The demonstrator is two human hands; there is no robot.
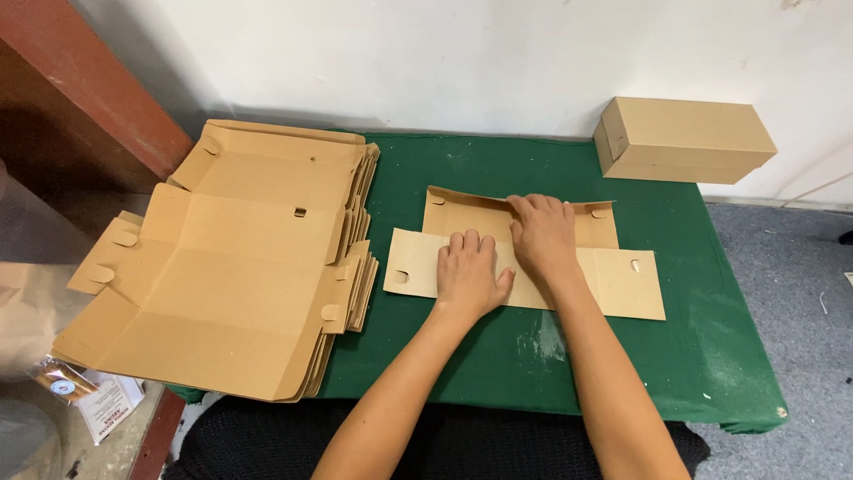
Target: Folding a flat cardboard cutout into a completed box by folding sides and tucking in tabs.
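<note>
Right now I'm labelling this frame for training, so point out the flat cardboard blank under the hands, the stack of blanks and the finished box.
flat cardboard blank (pixel 622 284), head view, bare right panel.
stack of blanks (pixel 231 276), head view, middle of top sheet.
finished box (pixel 689 124), head view, top face.

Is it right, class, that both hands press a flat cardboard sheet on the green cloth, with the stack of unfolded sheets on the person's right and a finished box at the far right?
Not quite. The head view shows the stack of unfolded sheets on the person's left. The rest holds: left hand and right hand press the flat cardboard sheet on the green cloth, finished box far right.
</note>
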